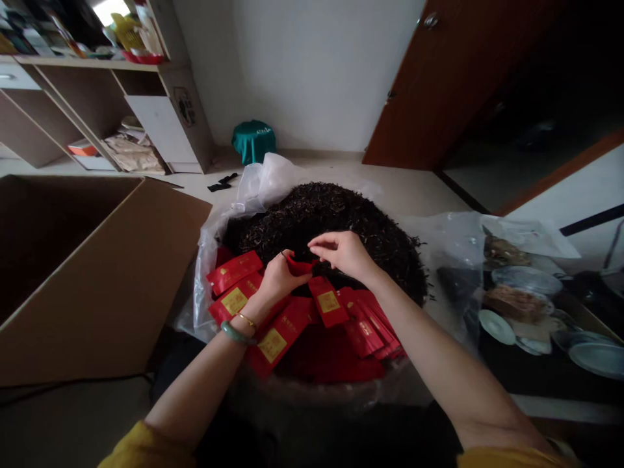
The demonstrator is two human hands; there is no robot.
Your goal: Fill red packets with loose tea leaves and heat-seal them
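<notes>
My left hand is closed on a small red packet, its mouth turned toward my other hand. Just right of that opening is my right hand, fingertips pinched together; whatever they hold is too small to make out. Behind both hands rises a heap of dark, dry leaves that look like tea, inside a clear plastic bag. Red packets with gold labels lie at the near left of the heap. Another single packet lies below my hands, beside a fanned stack of packets.
A large open cardboard box stands at the left. On the right, a dark surface bears a clear plastic bowl, a white lid and other dishes. Beyond are a teal-covered stool, wooden shelves and a brown door.
</notes>
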